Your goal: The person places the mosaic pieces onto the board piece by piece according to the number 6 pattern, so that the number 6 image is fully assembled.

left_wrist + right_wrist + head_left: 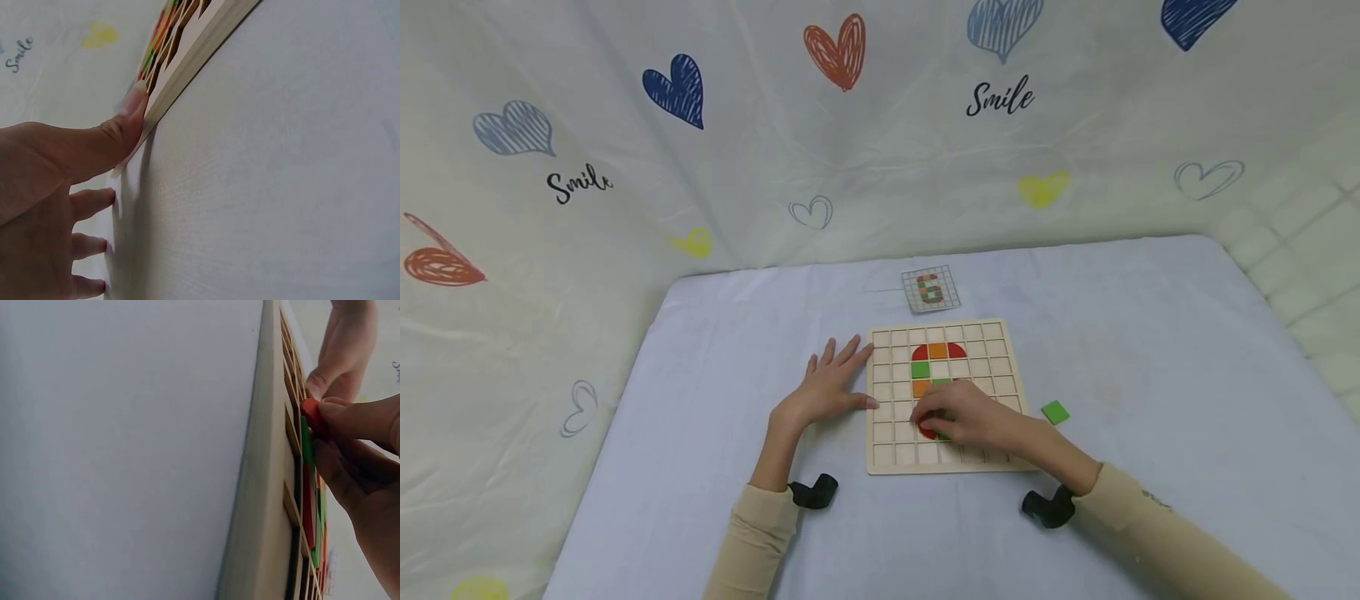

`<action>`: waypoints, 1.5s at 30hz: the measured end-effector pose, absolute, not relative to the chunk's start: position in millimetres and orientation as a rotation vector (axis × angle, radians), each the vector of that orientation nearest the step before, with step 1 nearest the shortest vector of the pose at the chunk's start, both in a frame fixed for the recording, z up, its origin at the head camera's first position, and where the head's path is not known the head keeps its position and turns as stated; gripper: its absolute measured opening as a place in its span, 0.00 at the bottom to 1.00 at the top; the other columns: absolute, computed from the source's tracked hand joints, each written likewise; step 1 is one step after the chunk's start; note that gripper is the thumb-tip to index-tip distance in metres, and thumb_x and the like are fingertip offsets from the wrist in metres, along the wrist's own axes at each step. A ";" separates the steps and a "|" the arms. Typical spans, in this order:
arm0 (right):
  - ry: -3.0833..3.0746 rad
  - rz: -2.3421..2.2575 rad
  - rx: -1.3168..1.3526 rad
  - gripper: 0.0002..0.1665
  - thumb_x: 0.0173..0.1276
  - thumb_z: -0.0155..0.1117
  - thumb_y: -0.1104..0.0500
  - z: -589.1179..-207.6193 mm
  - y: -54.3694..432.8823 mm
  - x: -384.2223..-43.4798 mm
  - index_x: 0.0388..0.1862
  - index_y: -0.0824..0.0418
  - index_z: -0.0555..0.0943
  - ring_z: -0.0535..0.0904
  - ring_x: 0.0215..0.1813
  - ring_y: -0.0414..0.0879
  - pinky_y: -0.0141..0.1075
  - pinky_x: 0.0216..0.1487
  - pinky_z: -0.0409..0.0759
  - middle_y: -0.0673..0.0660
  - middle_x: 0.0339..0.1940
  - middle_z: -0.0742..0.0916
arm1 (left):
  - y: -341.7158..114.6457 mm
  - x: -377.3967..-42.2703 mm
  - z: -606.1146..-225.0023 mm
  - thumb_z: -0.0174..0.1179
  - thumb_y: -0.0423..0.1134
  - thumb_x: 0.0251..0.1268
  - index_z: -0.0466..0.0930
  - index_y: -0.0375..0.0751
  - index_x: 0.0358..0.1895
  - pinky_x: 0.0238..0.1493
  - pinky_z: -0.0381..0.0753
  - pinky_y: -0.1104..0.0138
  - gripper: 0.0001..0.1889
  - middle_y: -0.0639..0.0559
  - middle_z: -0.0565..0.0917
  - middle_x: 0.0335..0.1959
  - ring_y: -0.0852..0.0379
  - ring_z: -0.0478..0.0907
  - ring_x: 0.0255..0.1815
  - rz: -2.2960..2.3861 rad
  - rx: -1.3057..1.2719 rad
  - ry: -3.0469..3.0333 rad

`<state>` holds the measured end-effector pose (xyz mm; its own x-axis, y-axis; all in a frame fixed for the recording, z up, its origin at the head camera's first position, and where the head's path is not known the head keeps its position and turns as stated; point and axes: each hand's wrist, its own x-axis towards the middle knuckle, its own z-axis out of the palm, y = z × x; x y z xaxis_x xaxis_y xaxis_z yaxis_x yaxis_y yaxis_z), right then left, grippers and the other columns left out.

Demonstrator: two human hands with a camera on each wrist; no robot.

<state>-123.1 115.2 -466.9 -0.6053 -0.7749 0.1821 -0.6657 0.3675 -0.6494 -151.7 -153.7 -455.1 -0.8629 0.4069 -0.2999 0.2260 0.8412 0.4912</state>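
Observation:
A square wooden grid board (883, 454) lies on the white cloth, with red, orange and green tiles set in several of its cells. My left hand (823, 393) spreads its fingers along the board's left edge; in the left wrist view its thumb (128, 119) touches the rim. Over the lower middle of the board, my right hand (970, 414) pinches a red tile (312, 412) with a rounded side between thumb and fingers. This tile sits at a cell beside a green tile (306, 440). The right hand hides part of the pattern.
Behind the board lies a small pattern card (931, 289) with a printed grid. One loose green tile (1056, 412) is on the cloth (1150, 433) right of the board. A curtain with hearts (887, 150) hangs behind the table.

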 end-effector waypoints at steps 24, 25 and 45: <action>2.545 -0.922 -1.140 0.11 0.68 0.73 0.61 -462.1 116.2 -105.4 0.49 0.55 0.88 0.80 0.50 0.40 0.35 0.55 0.83 0.46 0.46 0.85 | -152.8 -151.8 -454.4 0.70 0.57 0.64 0.52 0.52 0.84 0.80 0.35 0.34 0.49 0.49 0.45 0.87 0.34 0.30 0.85 0.615 0.462 2.628; 2.548 -0.914 -1.135 0.11 0.68 0.72 0.61 -462.2 116.1 -105.2 0.49 0.55 0.88 0.79 0.50 0.40 0.35 0.55 0.83 0.46 0.46 0.85 | -152.8 -151.7 -454.3 0.70 0.57 0.64 0.52 0.52 0.84 0.80 0.35 0.34 0.49 0.49 0.45 0.87 0.34 0.30 0.85 0.617 0.463 2.627; 2.675 -0.843 -1.145 0.08 0.69 0.71 0.58 -463.6 119.8 -100.5 0.47 0.54 0.87 0.79 0.49 0.42 0.37 0.52 0.84 0.48 0.47 0.84 | -153.1 -150.9 -456.0 0.70 0.56 0.64 0.53 0.52 0.84 0.80 0.34 0.34 0.49 0.48 0.46 0.87 0.34 0.31 0.85 0.623 0.465 2.631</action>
<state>-100.5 119.8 -463.6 -0.7090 -0.6964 0.1106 -0.6341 0.5611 -0.5321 -150.9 -153.1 -456.0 -0.8664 0.4006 -0.2980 0.2245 0.8457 0.4842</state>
